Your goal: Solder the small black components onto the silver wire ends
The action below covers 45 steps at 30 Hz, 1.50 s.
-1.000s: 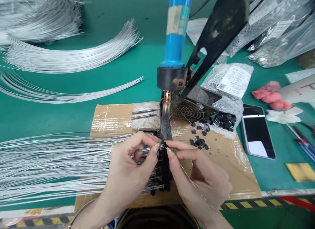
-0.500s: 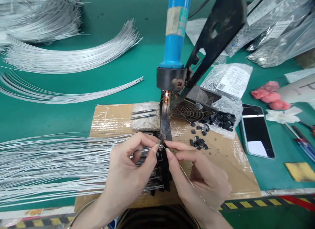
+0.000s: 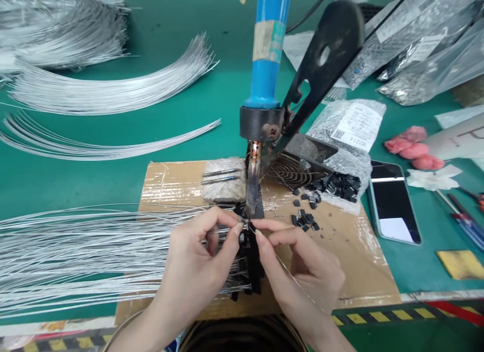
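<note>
At the tip of a blue-handled soldering iron (image 3: 266, 74), my left hand (image 3: 200, 261) pinches thumb and forefinger on the end of a thin white wire; the exact joint is too small to make out. My right hand (image 3: 302, 266) holds a thin strand of solder wire (image 3: 295, 280), which trails back across the palm towards the wrist. Its upper end meets the spot under the iron tip. Below the fingertips, a black strip-like fixture (image 3: 254, 264) holds the ends of many white wires (image 3: 113, 251) that spread out leftward.
Wire bundles (image 3: 109, 95) lie at the back left. A black stand arm (image 3: 321, 54) holds the iron over cardboard (image 3: 355, 261). Small black parts (image 3: 304, 219) are scattered on the right, near plastic bags (image 3: 357, 125), a phone (image 3: 395, 203) and a yellow sponge (image 3: 460, 264).
Both hands keep their pinch under the iron tip. My right hand has shifted slightly left, and more of the solder wire shows along it. The view has moved a little.
</note>
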Each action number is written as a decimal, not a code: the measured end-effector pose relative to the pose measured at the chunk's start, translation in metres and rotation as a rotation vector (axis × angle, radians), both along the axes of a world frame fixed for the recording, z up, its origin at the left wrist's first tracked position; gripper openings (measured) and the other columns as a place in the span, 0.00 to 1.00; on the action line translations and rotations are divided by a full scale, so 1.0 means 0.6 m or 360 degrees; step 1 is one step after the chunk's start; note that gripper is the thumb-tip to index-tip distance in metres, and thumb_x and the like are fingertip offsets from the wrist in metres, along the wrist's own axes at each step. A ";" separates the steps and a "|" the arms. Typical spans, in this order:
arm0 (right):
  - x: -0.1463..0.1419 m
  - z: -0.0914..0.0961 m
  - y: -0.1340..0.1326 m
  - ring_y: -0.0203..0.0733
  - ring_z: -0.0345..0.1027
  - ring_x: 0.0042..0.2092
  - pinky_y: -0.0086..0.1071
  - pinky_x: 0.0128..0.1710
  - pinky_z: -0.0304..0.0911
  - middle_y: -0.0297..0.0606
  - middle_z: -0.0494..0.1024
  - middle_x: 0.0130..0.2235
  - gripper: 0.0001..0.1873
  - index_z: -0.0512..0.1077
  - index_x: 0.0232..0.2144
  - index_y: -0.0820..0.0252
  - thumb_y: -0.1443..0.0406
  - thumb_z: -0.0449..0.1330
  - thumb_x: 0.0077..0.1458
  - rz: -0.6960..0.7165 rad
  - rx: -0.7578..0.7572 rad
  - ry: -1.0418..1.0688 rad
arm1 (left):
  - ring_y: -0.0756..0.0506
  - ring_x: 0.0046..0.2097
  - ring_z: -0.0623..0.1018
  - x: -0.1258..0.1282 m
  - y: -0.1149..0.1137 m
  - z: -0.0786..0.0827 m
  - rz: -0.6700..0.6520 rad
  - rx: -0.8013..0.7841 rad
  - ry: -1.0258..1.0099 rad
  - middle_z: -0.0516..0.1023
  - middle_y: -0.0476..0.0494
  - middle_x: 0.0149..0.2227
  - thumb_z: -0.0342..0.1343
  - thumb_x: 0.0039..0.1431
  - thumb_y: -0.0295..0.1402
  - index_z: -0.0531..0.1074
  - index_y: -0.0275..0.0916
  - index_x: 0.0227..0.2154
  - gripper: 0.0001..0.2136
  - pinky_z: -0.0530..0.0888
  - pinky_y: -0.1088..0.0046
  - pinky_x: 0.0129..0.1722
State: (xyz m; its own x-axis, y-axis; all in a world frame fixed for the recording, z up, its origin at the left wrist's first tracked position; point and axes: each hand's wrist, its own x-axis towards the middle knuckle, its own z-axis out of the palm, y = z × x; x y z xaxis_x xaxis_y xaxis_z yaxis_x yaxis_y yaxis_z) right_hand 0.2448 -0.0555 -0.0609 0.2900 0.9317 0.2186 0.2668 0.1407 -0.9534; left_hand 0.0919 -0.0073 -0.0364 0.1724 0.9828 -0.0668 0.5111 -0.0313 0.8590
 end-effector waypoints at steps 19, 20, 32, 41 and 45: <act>0.124 -0.068 -0.005 0.43 0.82 0.38 0.35 0.47 0.75 0.39 0.87 0.36 0.14 0.80 0.29 0.59 0.57 0.77 0.53 -0.0944 -0.0080 0.0126 | 0.39 0.40 0.80 -0.168 0.289 -0.040 0.0203 0.0532 0.1020 0.83 0.37 0.42 0.63 0.60 0.40 0.83 0.37 0.42 0.13 0.75 0.60 0.47; 0.123 -0.068 -0.003 0.43 0.82 0.38 0.35 0.46 0.74 0.38 0.86 0.35 0.14 0.79 0.28 0.58 0.56 0.77 0.52 -0.0945 -0.0075 0.0128 | 0.40 0.37 0.80 -0.170 0.316 -0.048 0.0187 0.0493 0.0998 0.83 0.38 0.40 0.64 0.58 0.40 0.84 0.38 0.39 0.12 0.75 0.62 0.45; 0.120 -0.059 0.002 0.41 0.80 0.36 0.33 0.43 0.72 0.37 0.86 0.33 0.15 0.78 0.28 0.57 0.55 0.77 0.52 -0.0881 -0.0086 0.0146 | 0.41 0.38 0.83 -0.175 0.315 -0.040 0.0259 0.0553 0.0577 0.87 0.43 0.35 0.63 0.57 0.41 0.80 0.41 0.30 0.09 0.77 0.66 0.44; 0.122 -0.064 -0.001 0.42 0.81 0.36 0.33 0.43 0.73 0.37 0.86 0.33 0.14 0.79 0.28 0.58 0.56 0.76 0.53 -0.0889 -0.0056 0.0128 | 0.47 0.27 0.79 -0.182 0.261 0.000 0.0203 0.0604 0.0333 0.82 0.46 0.28 0.62 0.61 0.40 0.79 0.39 0.32 0.09 0.75 0.70 0.29; 0.121 -0.065 -0.001 0.44 0.80 0.36 0.35 0.42 0.74 0.39 0.86 0.33 0.15 0.78 0.27 0.59 0.56 0.77 0.52 -0.0871 -0.0054 0.0128 | 0.45 0.31 0.79 -0.175 0.247 -0.004 0.0159 0.0690 0.0483 0.84 0.46 0.30 0.64 0.61 0.39 0.82 0.40 0.32 0.08 0.74 0.68 0.33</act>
State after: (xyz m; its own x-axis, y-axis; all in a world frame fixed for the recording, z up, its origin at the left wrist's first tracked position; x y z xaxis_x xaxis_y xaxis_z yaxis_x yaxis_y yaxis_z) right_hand 0.3174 -0.0563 -0.0998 0.7483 0.6465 0.1485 0.2187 -0.0290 -0.9754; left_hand -0.0132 0.1406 -0.0386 0.1128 0.9418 0.3167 0.7528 -0.2890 0.5913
